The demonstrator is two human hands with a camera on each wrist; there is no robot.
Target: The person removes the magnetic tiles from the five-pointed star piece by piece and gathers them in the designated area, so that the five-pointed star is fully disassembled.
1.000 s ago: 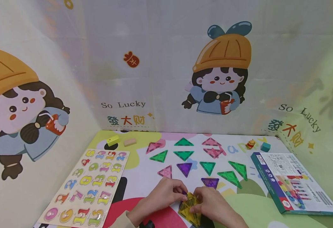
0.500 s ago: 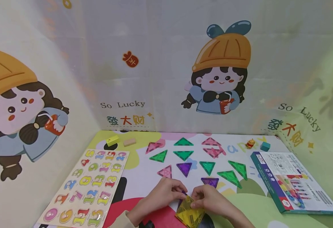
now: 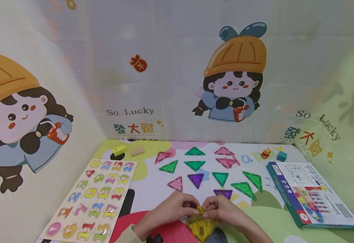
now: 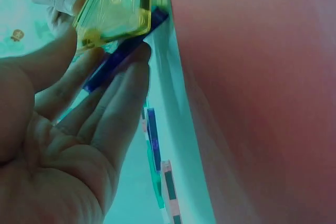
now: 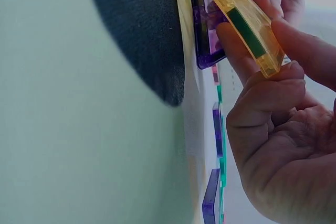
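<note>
At the table's near edge, my two hands work on translucent yellow magnetic tiles [image 3: 202, 228] joined in a folded shape. My left hand [image 3: 174, 210] holds a purple magnetic tile [image 4: 111, 67] from behind with its fingers, the thumb by the yellow tiles' corner. In the right wrist view, the thumb and finger of my right hand [image 5: 286, 116] pinch the edge of a yellow tile [image 5: 247, 27]. The purple tile stands behind and against the yellow piece, mostly hidden in the head view.
Several loose triangular tiles lie beyond my hands, including a purple tile [image 3: 196, 180] and a green tile [image 3: 244, 190]. A number puzzle board [image 3: 86, 202] is at left, a flat box [image 3: 313, 195] at right. Small blocks and a figurine [image 3: 266, 154] sit farther back.
The yellow piece has turned and tipped between my hands, showing more of its inner side. The right hand has shifted its grip to the piece's upper edge; the left hand has edged toward it.
</note>
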